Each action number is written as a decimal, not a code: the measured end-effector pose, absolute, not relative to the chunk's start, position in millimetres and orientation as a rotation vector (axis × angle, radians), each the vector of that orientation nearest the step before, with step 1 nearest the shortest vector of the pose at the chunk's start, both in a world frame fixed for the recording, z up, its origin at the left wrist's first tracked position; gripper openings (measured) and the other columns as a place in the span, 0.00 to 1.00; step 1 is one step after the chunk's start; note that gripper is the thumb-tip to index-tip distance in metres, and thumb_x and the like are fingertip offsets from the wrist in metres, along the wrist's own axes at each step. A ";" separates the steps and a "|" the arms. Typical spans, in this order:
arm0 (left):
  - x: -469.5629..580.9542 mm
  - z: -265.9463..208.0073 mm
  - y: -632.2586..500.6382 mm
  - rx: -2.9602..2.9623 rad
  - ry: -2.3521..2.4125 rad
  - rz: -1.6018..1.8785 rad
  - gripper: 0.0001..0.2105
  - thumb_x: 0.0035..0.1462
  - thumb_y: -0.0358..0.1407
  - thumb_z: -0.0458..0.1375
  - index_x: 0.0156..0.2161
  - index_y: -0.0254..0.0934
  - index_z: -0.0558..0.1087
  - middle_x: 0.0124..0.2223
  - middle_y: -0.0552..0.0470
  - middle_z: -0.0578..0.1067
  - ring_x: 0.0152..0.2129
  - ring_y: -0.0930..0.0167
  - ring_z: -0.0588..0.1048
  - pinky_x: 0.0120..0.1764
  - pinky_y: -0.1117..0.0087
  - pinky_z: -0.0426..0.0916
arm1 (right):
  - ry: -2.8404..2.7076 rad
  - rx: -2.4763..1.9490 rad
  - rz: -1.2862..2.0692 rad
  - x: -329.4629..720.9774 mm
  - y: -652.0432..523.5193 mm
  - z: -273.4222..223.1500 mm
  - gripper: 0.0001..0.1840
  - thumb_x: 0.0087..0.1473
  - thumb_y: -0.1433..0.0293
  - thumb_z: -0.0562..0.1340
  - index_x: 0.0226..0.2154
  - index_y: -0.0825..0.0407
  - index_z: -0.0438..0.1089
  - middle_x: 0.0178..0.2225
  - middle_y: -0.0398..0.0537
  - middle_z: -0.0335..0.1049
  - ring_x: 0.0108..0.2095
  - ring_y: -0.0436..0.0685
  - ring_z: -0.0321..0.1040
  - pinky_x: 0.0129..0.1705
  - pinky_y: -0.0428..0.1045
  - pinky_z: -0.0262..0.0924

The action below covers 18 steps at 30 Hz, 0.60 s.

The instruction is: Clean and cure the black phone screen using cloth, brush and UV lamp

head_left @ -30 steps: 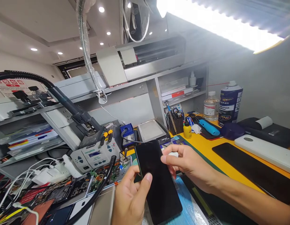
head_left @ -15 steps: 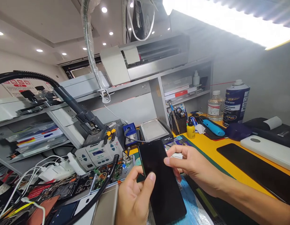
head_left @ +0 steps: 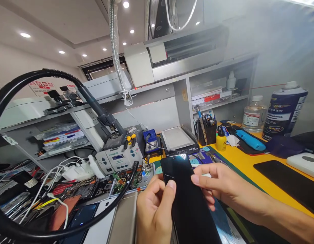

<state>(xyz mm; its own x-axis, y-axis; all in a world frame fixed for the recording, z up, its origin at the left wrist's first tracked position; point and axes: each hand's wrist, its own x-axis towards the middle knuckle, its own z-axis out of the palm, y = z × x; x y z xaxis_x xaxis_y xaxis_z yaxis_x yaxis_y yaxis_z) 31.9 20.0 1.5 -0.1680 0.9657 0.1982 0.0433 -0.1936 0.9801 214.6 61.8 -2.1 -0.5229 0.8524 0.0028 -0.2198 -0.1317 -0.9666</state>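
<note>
A black smartphone (head_left: 191,196) is held tilted over the bench, its dark glossy screen facing me and a bright reflection near its top edge. My left hand (head_left: 157,206) grips the phone's left edge, thumb on the front and fingers curled at the side. On the opposite edge, my right hand (head_left: 220,183) closes with its thumb on the screen's rim and the other fingers behind. A bit of white material shows beside the right index finger. Below the phone lies a blue, shiny plastic-looking sheet (head_left: 226,217) on a dark green mat.
A soldering station (head_left: 118,159) with a black hose stands at centre-left. Circuit boards (head_left: 144,174), phone parts and white cables (head_left: 51,169) crowd the left. At right are a yellow bottle (head_left: 221,140), a spray can (head_left: 285,112), a clear bottle (head_left: 254,115) and a black panel (head_left: 286,183).
The view has swung so that the background shifts right and the lamp nearly leaves the frame. Both hands still hold the phone, whose screen now catches a reflection at the top.
</note>
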 end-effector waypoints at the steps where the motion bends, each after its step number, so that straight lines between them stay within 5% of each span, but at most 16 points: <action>1: 31.4 2.5 19.9 1.322 1.287 1.478 0.21 0.55 0.45 0.61 0.18 0.37 0.60 0.31 0.52 0.69 0.24 0.74 0.61 0.28 0.73 0.54 | -1.360 -0.750 1.761 214.5 61.6 -1.8 0.18 0.55 0.60 0.69 0.26 0.54 0.65 0.20 0.36 0.57 0.21 0.47 0.56 0.25 0.44 0.60; 5: 28.6 4.9 19.6 1.331 1.349 1.425 0.21 0.58 0.44 0.58 0.18 0.38 0.61 0.33 0.50 0.71 0.27 0.70 0.63 0.30 0.71 0.55 | -1.401 -0.747 1.777 214.0 59.4 0.4 0.18 0.54 0.60 0.69 0.25 0.54 0.64 0.19 0.36 0.57 0.20 0.47 0.56 0.24 0.44 0.61; 11: 25.0 1.3 20.4 1.240 1.423 1.412 0.24 0.58 0.55 0.54 0.21 0.40 0.57 0.23 0.58 0.55 0.23 0.72 0.57 0.28 0.71 0.53 | -1.403 -0.776 1.841 213.5 56.9 4.6 0.19 0.52 0.60 0.71 0.26 0.54 0.64 0.17 0.34 0.56 0.20 0.46 0.55 0.24 0.43 0.61; 18: 24.5 -2.0 25.0 1.097 1.511 1.443 0.28 0.57 0.57 0.54 0.14 0.41 0.58 0.16 0.56 0.61 0.20 0.71 0.62 0.28 0.70 0.56 | -1.415 -0.788 1.852 213.3 57.3 1.8 0.19 0.53 0.61 0.70 0.25 0.53 0.63 0.17 0.36 0.58 0.19 0.46 0.55 0.23 0.42 0.61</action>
